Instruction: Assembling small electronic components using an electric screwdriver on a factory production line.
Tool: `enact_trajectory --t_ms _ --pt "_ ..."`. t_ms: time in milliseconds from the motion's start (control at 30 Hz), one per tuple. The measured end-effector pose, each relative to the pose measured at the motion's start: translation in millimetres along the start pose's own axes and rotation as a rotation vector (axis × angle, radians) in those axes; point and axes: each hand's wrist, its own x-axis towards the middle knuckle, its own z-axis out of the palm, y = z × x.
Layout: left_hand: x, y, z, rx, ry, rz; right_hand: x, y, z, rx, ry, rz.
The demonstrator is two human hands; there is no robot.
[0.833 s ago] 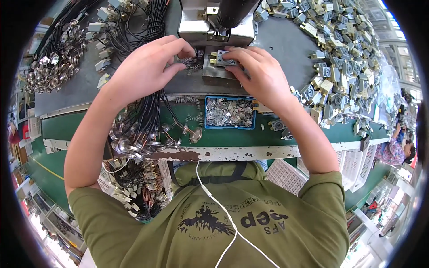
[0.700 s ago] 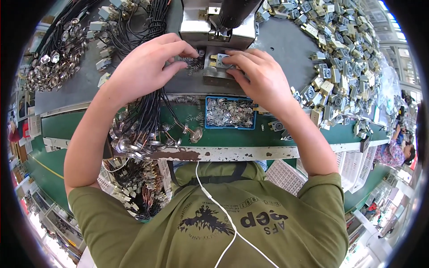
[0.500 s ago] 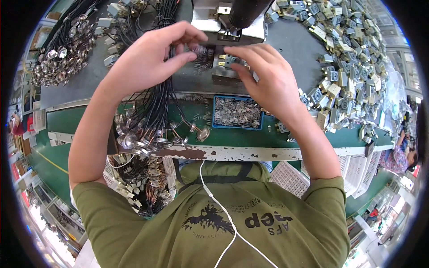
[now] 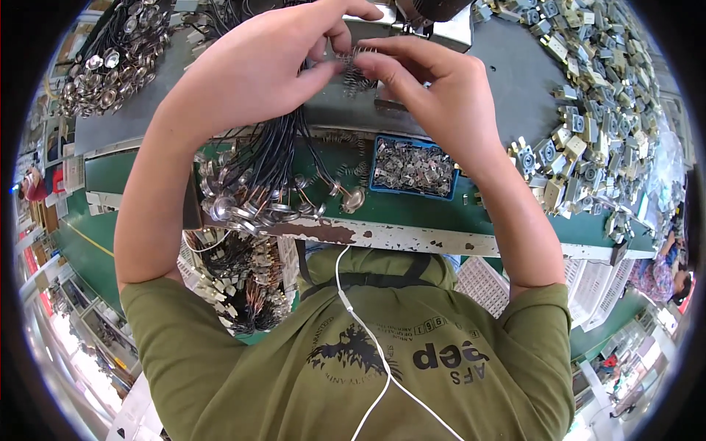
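Note:
Above the grey worktop my left hand is held with its fingers curled and its thumb apart from them, nothing plainly in its grip. Close beside it, my right hand pinches a small coil spring between thumb and forefinger. More loose springs lie just below the fingertips. A metal block on the worktop is mostly covered by my right hand. Behind both hands stands a machine with a dark head, partly cut off by the upper edge.
A blue tray of small metal pieces sits on the green ledge. Black wires with round metal ends hang left of it. Grey plug-like housings are heaped at right. More metal discs lie at far left.
My right hand has left the metal block for the springs and now pinches one. My left hand has come closer to it. The whole view has shifted slightly.

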Motion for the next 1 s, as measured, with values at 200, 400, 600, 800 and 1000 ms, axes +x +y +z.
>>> enact_trajectory --t_ms 200,400,600,800,1000 --pt "2.2 -2.6 -4.8 -0.076 0.063 -0.104 -8.5 8.5 3.1 -0.384 0.045 -0.171" --pt "-11.1 15.4 -26.1 -0.187 -0.175 -0.764 -31.2 -5.2 45.9 -0.257 -0.285 -0.525" --pt "-11.3 11.6 -26.4 -0.218 -0.256 -0.756 -25.7 -1.4 63.7 -0.380 -0.294 -0.678" --pt "-54.7 -65.1 6.6 -0.586 0.149 0.268 -19.8 -4.6 68.8 -0.402 -0.303 -0.797" --pt "-47.6 -14.4 -30.7 -0.071 -0.220 -0.628 -18.5 -3.9 69.0 -0.420 -0.353 -0.792"
